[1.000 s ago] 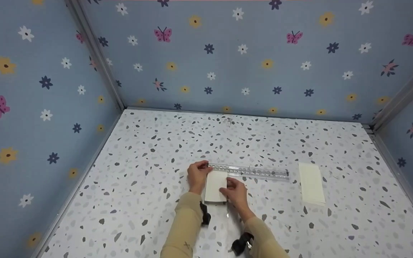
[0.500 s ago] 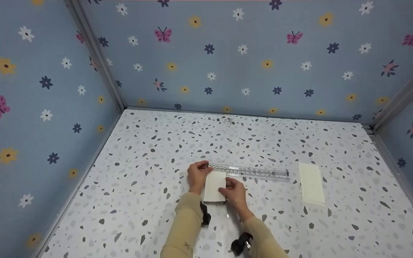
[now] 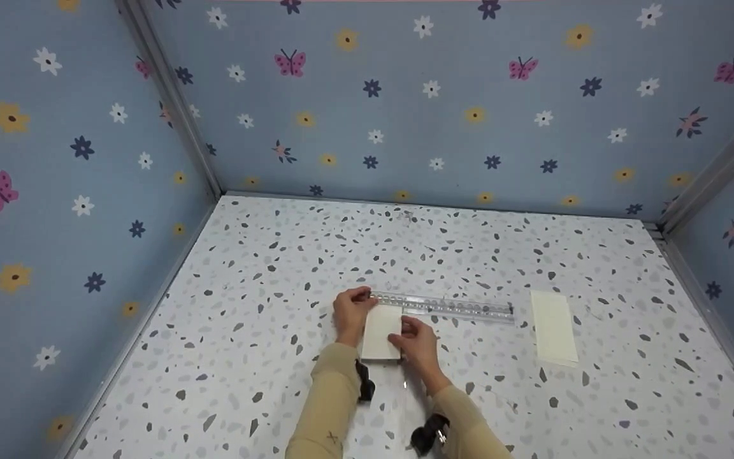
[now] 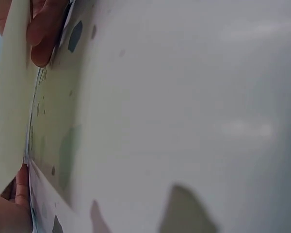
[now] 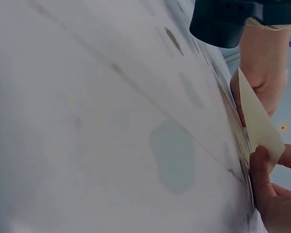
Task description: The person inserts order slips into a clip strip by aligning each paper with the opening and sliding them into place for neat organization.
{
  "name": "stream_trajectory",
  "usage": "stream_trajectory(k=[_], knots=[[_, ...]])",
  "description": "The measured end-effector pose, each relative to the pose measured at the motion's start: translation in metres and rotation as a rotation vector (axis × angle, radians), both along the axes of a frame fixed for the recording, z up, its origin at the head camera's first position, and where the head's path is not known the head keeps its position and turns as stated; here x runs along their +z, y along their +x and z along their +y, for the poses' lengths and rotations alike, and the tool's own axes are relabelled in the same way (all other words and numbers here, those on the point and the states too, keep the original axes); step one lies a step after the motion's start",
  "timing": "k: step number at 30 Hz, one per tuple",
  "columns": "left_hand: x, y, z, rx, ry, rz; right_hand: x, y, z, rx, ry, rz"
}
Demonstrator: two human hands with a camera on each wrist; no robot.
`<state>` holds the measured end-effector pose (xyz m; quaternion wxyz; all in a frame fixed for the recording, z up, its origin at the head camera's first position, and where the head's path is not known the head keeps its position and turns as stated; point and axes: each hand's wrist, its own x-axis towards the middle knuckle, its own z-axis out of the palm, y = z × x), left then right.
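In the head view a pale cream sheet of paper lies between my hands, its far edge against a clear ruler. My left hand grips the ruler's left end with thumb and fingers, by the paper's far left corner. With thumb and fingers my right hand pinches the paper's right edge. Both wrist views show the sheet tilted up off the table; in the right wrist view the right thumb lies on the paper. Fingertips behind the sheet are partly hidden.
To the right lies a second cream paper stack or folded sheet. The white speckled table is bordered by flowered blue panels at the back and sides. A black wrist camera sits by the right sleeve.
The paper's near end has shifted slightly left along with the right thumb in the first half second. The left hand and ruler look almost still.
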<state>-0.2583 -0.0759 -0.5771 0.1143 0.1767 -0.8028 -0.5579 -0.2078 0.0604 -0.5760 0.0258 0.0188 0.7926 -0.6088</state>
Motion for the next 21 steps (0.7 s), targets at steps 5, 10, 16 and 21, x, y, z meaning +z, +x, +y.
stream_trajectory(k=[5,10,16,21], knots=[[0.002,0.001,0.001,0.004,0.010,0.000,0.002,0.000,0.003,-0.022,0.006,-0.007],[0.001,0.000,0.001,0.003,0.016,0.024,0.005,0.002,0.009,-0.021,0.046,-0.005],[-0.003,0.000,0.000,-0.013,0.037,0.055,0.011,0.003,0.018,0.006,0.063,-0.054],[-0.005,-0.001,0.000,-0.015,0.043,0.048,0.018,0.002,0.028,0.017,0.109,-0.081]])
